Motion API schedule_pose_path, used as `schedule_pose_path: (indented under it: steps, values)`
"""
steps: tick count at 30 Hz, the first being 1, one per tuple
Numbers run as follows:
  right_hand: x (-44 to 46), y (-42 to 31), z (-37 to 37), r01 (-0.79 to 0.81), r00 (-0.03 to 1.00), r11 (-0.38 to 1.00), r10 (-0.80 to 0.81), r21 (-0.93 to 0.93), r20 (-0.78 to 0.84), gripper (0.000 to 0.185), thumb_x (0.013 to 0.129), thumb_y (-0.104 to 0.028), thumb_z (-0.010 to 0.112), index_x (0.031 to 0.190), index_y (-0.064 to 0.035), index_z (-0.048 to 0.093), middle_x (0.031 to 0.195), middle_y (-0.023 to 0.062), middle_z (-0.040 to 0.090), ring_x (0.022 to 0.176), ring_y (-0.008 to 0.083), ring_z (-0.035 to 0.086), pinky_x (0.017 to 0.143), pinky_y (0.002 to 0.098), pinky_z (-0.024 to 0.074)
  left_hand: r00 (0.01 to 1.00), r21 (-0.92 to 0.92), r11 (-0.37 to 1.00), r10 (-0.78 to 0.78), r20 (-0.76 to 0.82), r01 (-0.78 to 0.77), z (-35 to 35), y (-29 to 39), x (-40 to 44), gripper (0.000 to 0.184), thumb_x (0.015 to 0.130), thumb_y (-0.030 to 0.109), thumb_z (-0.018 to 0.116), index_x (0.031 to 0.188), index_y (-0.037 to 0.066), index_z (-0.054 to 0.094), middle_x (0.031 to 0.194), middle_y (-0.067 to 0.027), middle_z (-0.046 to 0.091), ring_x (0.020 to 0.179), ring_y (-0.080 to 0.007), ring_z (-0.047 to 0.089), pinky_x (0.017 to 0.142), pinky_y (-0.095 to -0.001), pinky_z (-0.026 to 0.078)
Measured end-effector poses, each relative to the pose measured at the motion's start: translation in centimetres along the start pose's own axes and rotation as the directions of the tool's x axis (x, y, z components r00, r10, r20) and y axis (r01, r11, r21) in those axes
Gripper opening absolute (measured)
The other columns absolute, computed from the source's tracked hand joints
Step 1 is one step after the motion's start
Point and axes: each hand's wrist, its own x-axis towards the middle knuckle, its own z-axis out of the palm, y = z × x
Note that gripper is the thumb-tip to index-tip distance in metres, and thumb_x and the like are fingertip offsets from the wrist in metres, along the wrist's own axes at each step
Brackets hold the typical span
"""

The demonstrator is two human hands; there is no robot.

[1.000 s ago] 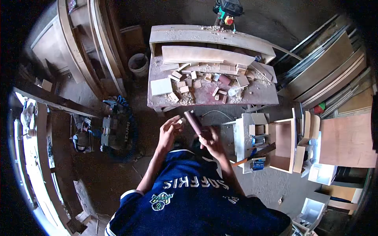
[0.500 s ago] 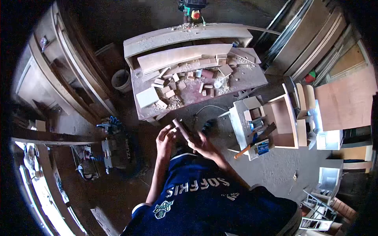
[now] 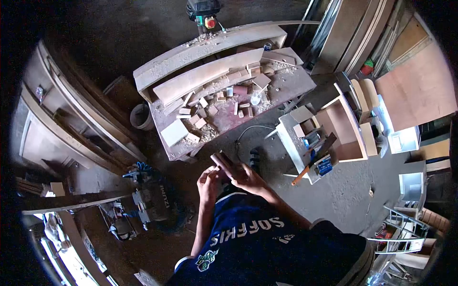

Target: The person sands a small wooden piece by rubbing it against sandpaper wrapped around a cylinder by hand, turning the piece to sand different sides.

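My right hand (image 3: pixel 249 180) is closed around a dark reddish-brown roll (image 3: pixel 223 163), which looks like rolled sandpaper and tilts up to the left. Just left of the roll is my left hand (image 3: pixel 208 182), its fingers bent and pressed together near the roll's side; what they hold, if anything, is too small to tell. Beyond both hands stands a workbench (image 3: pixel 286 93) with small wood blocks (image 3: pixel 194 119), a pale square piece (image 3: pixel 174 133), shavings and another reddish roll (image 3: pixel 240 89).
To the right is a white stand (image 3: pixel 291 145) with a saw (image 3: pixel 324 147) and an open wooden box (image 3: pixel 339 125). A compressor (image 3: pixel 151 206) sits at the lower left, a bucket (image 3: pixel 141 117) left of the bench. Boards lean at both sides.
The view has turned, so the bench appears further left and tilted. My left hand has come closer to the roll. A pale small piece seen earlier at its fingertips no longer shows clearly.
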Motion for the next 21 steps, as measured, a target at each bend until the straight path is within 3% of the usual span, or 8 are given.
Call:
schedule_pose_path:
  steps: [1,2,4,7,12,14,15,21]
  values:
    - [0.2,-0.5,-0.3,0.024,0.999,0.996,-0.026,-0.087,-0.018,0.061,0.079,-0.028,0.074,0.127,-0.0029,0.047,0.101,0.0061,0.062,0.094,0.0201,0.059,0.089,0.0352,0.0466,0.999,0.040,0.999,0.007,-0.034,-0.006,0.3,0.1,0.1,0.025,0.091,0.011,0.059,0.112,-0.004,0.060,0.108,-0.0109,0.066,0.098,-0.0179,0.063,0.083,-0.0260,0.048]
    - [0.1,0.9,0.1,-0.049,0.999,0.987,0.048,0.156,0.014,0.061,0.078,-0.031,0.075,0.126,-0.0035,0.048,0.102,0.0084,0.061,0.097,0.0215,0.058,0.089,0.0362,0.0461,1.000,-0.039,0.999,0.018,0.002,-0.018,0.6,0.2,0.1,0.026,0.091,0.012,0.059,0.112,-0.003,0.061,0.106,-0.0097,0.066,0.096,-0.0167,0.063,0.081,-0.0257,0.048]
    - [0.5,0.4,0.3,0.083,0.996,0.997,-0.083,-0.002,-0.037,0.064,0.077,-0.033,0.075,0.127,-0.0043,0.047,0.106,0.0107,0.060,0.101,0.0225,0.057,0.091,0.0369,0.0451,1.000,-0.057,0.998,0.007,0.002,-0.007,0.7,0.2,0.2,0.024,0.091,0.012,0.058,0.110,-0.002,0.061,0.105,-0.0094,0.066,0.094,-0.0158,0.062,0.081,-0.0250,0.047]
    - [0.3,0.4,0.5,-0.016,0.999,0.999,0.015,-0.031,-0.040,0.063,0.078,-0.031,0.073,0.128,-0.0045,0.047,0.115,0.0110,0.057,0.105,0.0231,0.054,0.093,0.0374,0.0442,0.999,-0.037,0.998,-0.051,-0.014,0.051,0.5,0.0,0.4,0.019,0.091,0.012,0.058,0.103,-0.002,0.063,0.105,-0.0081,0.065,0.095,-0.0161,0.061,0.085,-0.0270,0.046]
    - [-0.1,-1.4,-0.1,0.066,0.993,0.994,-0.058,0.081,-0.103,0.062,0.078,-0.029,0.075,0.128,-0.0042,0.047,0.110,0.0108,0.059,0.103,0.0220,0.055,0.092,0.0348,0.0452,0.997,-0.011,0.997,-0.077,0.022,0.077,-0.2,-0.7,1.0,0.022,0.091,0.011,0.057,0.108,-0.002,0.062,0.104,-0.0078,0.065,0.094,-0.0162,0.061,0.085,-0.0293,0.047]
    - [0.0,-1.0,-0.6,-0.154,0.988,0.969,0.145,0.192,0.060,0.054,0.079,-0.016,0.073,0.126,-0.0030,0.049,0.118,0.0111,0.058,0.105,0.0184,0.057,0.091,0.0325,0.0463,0.994,-0.031,0.994,-0.104,-0.033,0.103,0.9,-0.5,1.2,0.025,0.091,0.012,0.056,0.110,-0.003,0.062,0.102,-0.0077,0.065,0.093,-0.0160,0.061,0.085,-0.0296,0.048]
    - [0.7,-0.5,-0.5,-0.144,0.988,0.987,0.147,0.068,-0.037,0.055,0.080,-0.017,0.073,0.126,-0.0019,0.048,0.120,0.0110,0.057,0.105,0.0185,0.058,0.093,0.0331,0.0463,0.994,-0.008,0.995,-0.103,-0.025,0.103,1.4,-0.3,1.4,0.025,0.091,0.013,0.057,0.109,-0.003,0.062,0.102,-0.0080,0.065,0.093,-0.0160,0.061,0.085,-0.0299,0.048]
    - [0.4,1.1,-2.3,-0.023,0.999,0.994,0.028,0.106,-0.040,0.062,0.079,-0.018,0.075,0.130,-0.0019,0.044,0.119,0.0102,0.058,0.107,0.0166,0.058,0.096,0.0319,0.0457,0.986,0.155,0.974,-0.165,-0.016,0.165,4.4,0.9,2.5,0.026,0.091,0.015,0.058,0.108,-0.004,0.062,0.100,-0.0073,0.064,0.091,-0.0152,0.060,0.086,-0.0311,0.048]
